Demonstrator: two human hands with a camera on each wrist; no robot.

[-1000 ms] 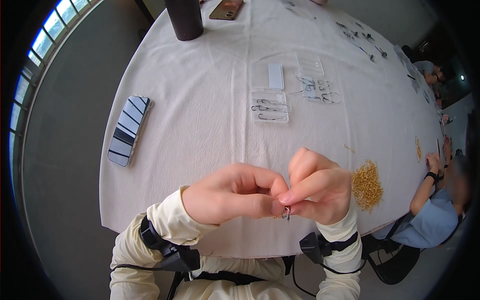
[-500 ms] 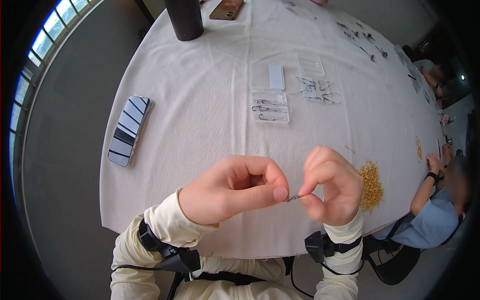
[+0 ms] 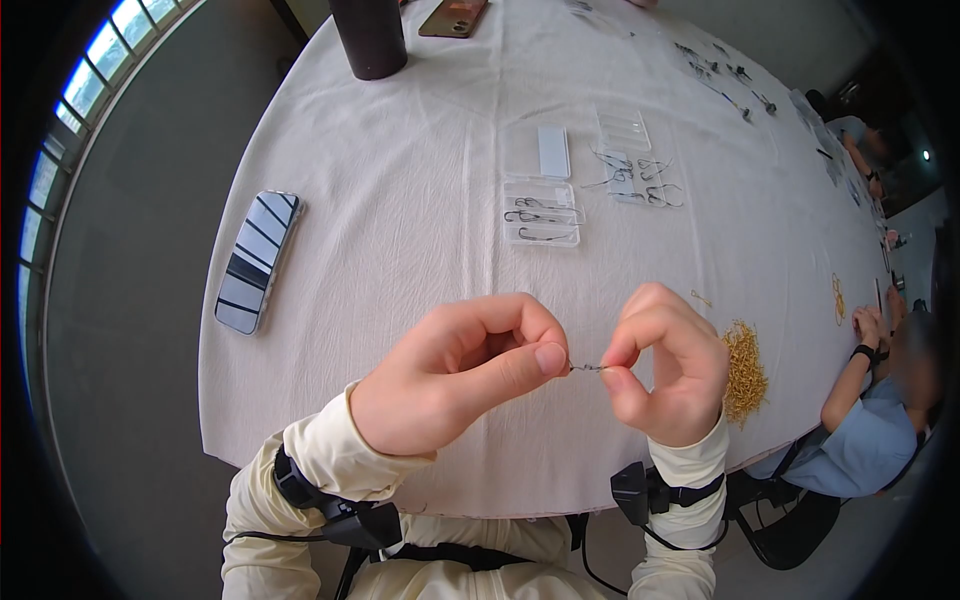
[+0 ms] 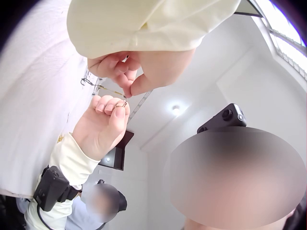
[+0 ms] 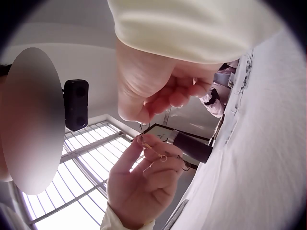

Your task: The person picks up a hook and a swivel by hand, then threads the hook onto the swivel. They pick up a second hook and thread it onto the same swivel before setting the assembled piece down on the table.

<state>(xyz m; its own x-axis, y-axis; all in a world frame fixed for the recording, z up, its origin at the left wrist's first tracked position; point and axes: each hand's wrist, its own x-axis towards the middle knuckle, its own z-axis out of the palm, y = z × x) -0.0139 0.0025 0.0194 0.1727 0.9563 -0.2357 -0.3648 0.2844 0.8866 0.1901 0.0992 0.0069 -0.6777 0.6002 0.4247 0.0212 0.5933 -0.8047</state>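
Between the two hands stretches a small dark metal piece [image 3: 587, 367]. My left hand [image 3: 460, 375] pinches one end of it with thumb and forefinger; my right hand [image 3: 668, 365] pinches the other end. In the right wrist view, a gold clip with a round loop [image 5: 163, 158] and a dark hook [image 5: 185, 166] show at the left hand's [image 5: 144, 184] fingers. The left wrist view shows a gold piece [image 4: 112, 90] by the left hand's fingertips. A pile of gold clips [image 3: 744, 372] lies just right of the right hand.
Two clear boxes with dark hooks, one nearer [image 3: 540, 235] and one behind [image 3: 655, 170], lie beyond the hands. A phone [image 3: 258, 262] is at the left, a dark cup [image 3: 370, 40] and second phone [image 3: 453, 18] at the back. A person in blue [image 3: 868, 440] sits at the right.
From touching, the hands have moved apart, my right hand going right and slightly up. The small dark piece now spans the gap, and both hands have risen a little.
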